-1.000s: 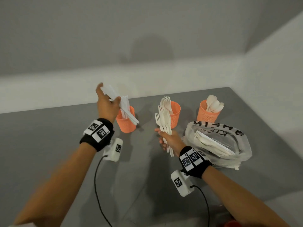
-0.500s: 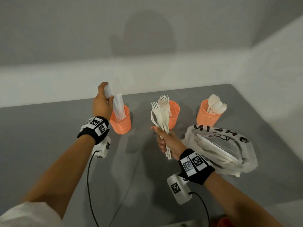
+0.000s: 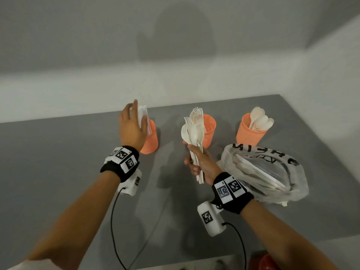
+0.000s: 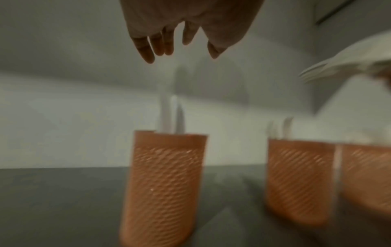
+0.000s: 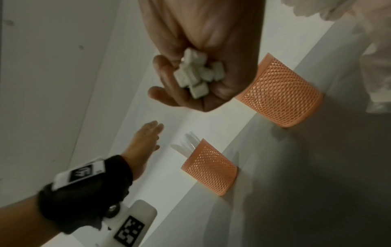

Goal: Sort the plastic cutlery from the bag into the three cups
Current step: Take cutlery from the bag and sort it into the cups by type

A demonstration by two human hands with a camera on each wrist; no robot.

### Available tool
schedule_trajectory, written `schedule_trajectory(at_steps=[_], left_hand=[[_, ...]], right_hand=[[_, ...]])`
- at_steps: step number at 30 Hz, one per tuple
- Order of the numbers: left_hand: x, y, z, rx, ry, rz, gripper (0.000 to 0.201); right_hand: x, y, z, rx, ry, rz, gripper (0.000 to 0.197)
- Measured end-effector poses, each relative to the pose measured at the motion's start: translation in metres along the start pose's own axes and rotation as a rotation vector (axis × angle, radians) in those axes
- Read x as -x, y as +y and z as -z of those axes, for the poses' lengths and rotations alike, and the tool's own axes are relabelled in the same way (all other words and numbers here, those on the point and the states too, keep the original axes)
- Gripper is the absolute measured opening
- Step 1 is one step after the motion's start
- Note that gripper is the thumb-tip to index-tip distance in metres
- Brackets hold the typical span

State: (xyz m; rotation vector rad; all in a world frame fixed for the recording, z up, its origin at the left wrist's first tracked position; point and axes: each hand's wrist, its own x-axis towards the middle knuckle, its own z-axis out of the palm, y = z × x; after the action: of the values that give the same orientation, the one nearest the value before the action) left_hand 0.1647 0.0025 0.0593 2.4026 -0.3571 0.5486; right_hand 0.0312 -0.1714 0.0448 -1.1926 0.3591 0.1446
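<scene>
Three orange mesh cups stand in a row on the grey table. White knives (image 3: 143, 117) stand in the left cup (image 3: 151, 140); forks fill the middle cup (image 3: 209, 131); the right cup (image 3: 249, 131) has spoons (image 3: 260, 119). My left hand (image 3: 132, 127) hovers just above and left of the left cup, its fingers (image 4: 146, 48) straight and empty. My right hand (image 3: 198, 164) grips a bundle of white forks and spoons (image 3: 192, 133) upright in front of the middle cup; the handle ends (image 5: 196, 75) stick out of the fist.
A clear plastic bag (image 3: 265, 172) with black lettering lies at the right, with more white cutlery inside. Wrist camera cables trail over the table toward its front edge. A wall rises behind the cups, another at the right.
My left hand has let go of the knives, which now stand in the left cup, and its fingers have spread. My right hand has held the bundle nearly still.
</scene>
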Motion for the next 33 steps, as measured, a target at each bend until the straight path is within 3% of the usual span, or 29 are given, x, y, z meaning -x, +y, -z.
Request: schedule_trajectory(at_steps=[2,4,6,8,13,21,23,29,33], left_hand=[[0.017,0.029,0.005,0.262,-0.019,0.08,0.034],[0.038,0.056,0.005,0.419,-0.183,0.194,0.022],[0.058,0.076,0.001,0.515,-0.339,0.298,0.03],[0.072,0.088,-0.003,0.63,-0.38,0.409,0.033],[0.085,0.091,-0.013,0.575,-0.326,0.463,0.037],[0.065,0.087,0.008,0.868,-0.048,0.698,0.022],[0.061,0.088,0.011,0.857,-0.076,0.687,0.024],[0.069,0.1,0.001,0.73,-0.327,0.528,0.034],[0.068,0.106,-0.006,0.725,-0.288,0.555,0.024]], right_hand=[[0.001,0.001,-0.003,0.019,0.002,0.019,0.03],[0.005,0.002,-0.008,0.043,0.002,0.041,0.03],[0.01,0.002,-0.014,0.06,-0.011,0.069,0.021],[0.017,0.004,-0.019,0.079,-0.02,0.103,0.014],[0.03,0.01,-0.019,0.06,-0.026,0.077,0.015],[0.031,0.017,-0.005,0.107,0.058,0.065,0.028],[0.03,0.017,-0.003,0.146,0.068,0.077,0.029],[0.037,0.013,-0.005,0.293,0.037,0.17,0.03],[0.04,0.009,-0.001,0.217,-0.027,0.131,0.024]])
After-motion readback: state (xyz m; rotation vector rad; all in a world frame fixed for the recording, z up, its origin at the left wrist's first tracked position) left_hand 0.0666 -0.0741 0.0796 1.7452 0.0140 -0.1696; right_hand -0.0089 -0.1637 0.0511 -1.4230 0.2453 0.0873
